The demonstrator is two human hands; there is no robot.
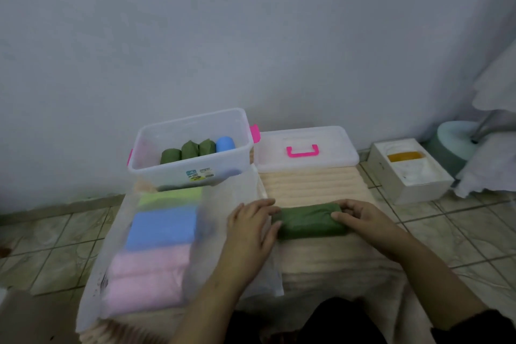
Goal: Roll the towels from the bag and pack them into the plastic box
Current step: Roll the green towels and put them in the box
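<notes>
The rolling step is in hand: the left hand point(251, 227) and right hand point(360, 218) each clasp one end of a green towel roll point(308, 220) at the mat's point(315, 184) centre. Next move, by judgement: carry it into the plastic box point(192, 173) at the far-left corner, beside the packed rolls point(195, 149).

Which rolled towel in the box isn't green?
The blue roll, rightmost in the plastic box; the three rolls beside it are dark green.
</notes>
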